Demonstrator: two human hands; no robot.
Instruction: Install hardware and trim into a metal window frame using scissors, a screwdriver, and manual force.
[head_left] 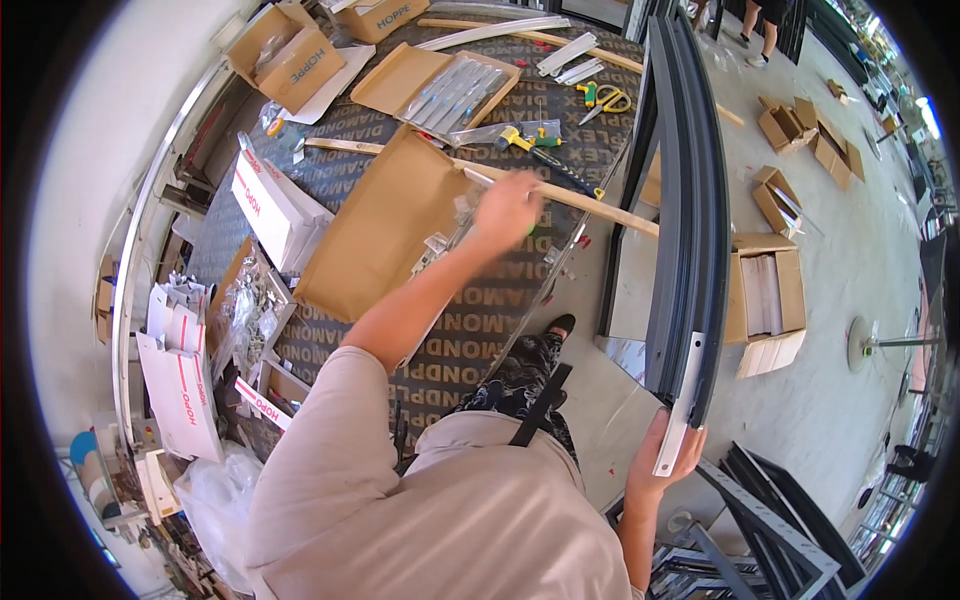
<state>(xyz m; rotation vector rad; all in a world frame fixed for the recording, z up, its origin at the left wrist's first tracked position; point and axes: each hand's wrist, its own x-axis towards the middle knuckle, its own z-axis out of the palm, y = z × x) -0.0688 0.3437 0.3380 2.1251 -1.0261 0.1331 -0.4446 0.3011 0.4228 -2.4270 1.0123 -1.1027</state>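
My left hand (508, 212) is over the table by the edge of an open flat cardboard box (365, 220), beside a long wooden strip (600, 212). Motion blurs its fingers, so whether it holds anything cannot be made out. Small metal fittings (432, 250) lie in that box. Low on the right, my right hand (662, 458) is closed around the bottom end of a pale metal strip (682, 405) with holes. That strip lies along the lower end of a tall dark window frame (690, 220); part of the fingers is hidden behind it.
Scissors (607, 103) and a yellow-and-black power tool (515, 140) lie on the printed tabletop (465, 345). White boxes (270, 200) stand at left. Open cartons (765, 290) rest on the floor beyond the frame; more dark frames (780, 520) lean at lower right.
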